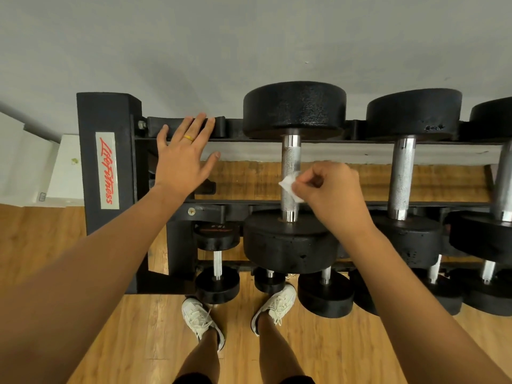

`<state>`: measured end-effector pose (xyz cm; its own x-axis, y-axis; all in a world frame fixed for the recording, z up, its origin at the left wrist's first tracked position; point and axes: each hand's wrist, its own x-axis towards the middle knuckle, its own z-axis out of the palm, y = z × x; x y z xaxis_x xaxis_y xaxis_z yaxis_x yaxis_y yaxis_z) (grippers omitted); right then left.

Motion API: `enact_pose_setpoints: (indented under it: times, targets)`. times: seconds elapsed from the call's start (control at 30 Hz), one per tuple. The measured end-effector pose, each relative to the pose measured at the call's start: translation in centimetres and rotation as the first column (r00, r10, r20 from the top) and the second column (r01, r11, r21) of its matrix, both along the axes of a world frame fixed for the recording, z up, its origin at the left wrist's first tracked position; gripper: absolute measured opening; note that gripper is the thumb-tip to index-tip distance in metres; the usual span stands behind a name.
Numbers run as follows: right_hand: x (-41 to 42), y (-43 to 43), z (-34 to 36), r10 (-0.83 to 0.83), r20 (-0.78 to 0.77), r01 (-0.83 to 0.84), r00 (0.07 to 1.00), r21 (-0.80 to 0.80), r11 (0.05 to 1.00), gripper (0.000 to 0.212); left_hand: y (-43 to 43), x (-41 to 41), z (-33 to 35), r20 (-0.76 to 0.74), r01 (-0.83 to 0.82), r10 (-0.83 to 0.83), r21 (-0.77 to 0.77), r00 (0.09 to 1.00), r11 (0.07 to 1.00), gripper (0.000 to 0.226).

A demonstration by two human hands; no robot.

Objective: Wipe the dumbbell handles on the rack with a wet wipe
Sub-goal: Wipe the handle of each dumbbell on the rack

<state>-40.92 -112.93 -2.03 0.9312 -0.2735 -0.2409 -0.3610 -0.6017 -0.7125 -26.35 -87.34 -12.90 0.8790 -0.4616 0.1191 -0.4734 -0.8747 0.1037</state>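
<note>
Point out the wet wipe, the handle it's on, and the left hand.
dumbbell handle (291,159): head view, knurled steel, upper half.
wet wipe (288,187): head view, white fold against that handle.
left hand (180,162): head view, back of the hand.

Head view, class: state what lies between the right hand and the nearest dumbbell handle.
The wet wipe, pinched in the right hand, lies against that dumbbell handle, as the head view shows.

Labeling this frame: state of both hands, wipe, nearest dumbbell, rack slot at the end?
Left hand: open, resting on rack slot.
Right hand: pinching wipe.
Wipe: bunched, against dumbbell handle.
Dumbbell: racked, top tier.
Rack slot: empty.
</note>
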Motion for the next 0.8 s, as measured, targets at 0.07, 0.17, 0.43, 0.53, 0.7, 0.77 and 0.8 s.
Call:
enact_pose_setpoints:
  times: [0.07, 0.17, 0.43, 0.53, 0.7, 0.77, 0.8]
  targets:
    - [-1.6, 0.2, -0.2, 0.071, -0.131, -0.072, 0.989, -0.001, 0.997, 0.013, 0.0, 0.0, 0.0, 0.006, 0.003, -0.003, -0.008, 1.0, 1.0, 0.064]
    - [-2.5, 0.4, -0.4, 0.059, -0.087, -0.065, 0.994, -0.059, 0.996, 0.007, 0.2, 0.1, -0.2, 0.026, 0.012, -0.012, -0.013, 1.0, 1.0, 0.064]
    - [2.8, 1.1, -1.0, -0.083, 0.316, 0.153, 0.945, -0.201, 0.968, 0.023, 0.2, 0.2, -0.6, 0.035, 0.015, -0.013, -0.048, 0.999, 0.999, 0.063]
    - [0.8, 1.2, -1.7, -0.019, 0.301, 0.09, 0.953, -0.223, 0.971, 0.02, 0.2, 0.3, -0.5, 0.041, 0.009, -0.008, -0.045, 0.999, 0.999, 0.064]
    - [1.5, 1.2, -1.7, -0.012, 0.346, 0.102, 0.938, -0.243, 0.965, 0.018, 0.2, 0.3, -0.8, 0.046, 0.016, -0.012, -0.071, 0.999, 0.997, 0.063]
    - [2.9, 1.5, -1.7, -0.067, 0.387, 0.174, 0.92, -0.249, 0.953, 0.018, 0.2, 0.3, -0.8, 0.052, 0.015, -0.01, -0.084, 0.999, 0.996, 0.063]
    - [3.2, 1.7, -1.7, -0.089, 0.399, 0.197, 0.913, -0.237, 0.951, 0.018, 0.2, 0.3, -0.8, 0.055, 0.014, -0.01, -0.082, 0.998, 0.997, 0.063]
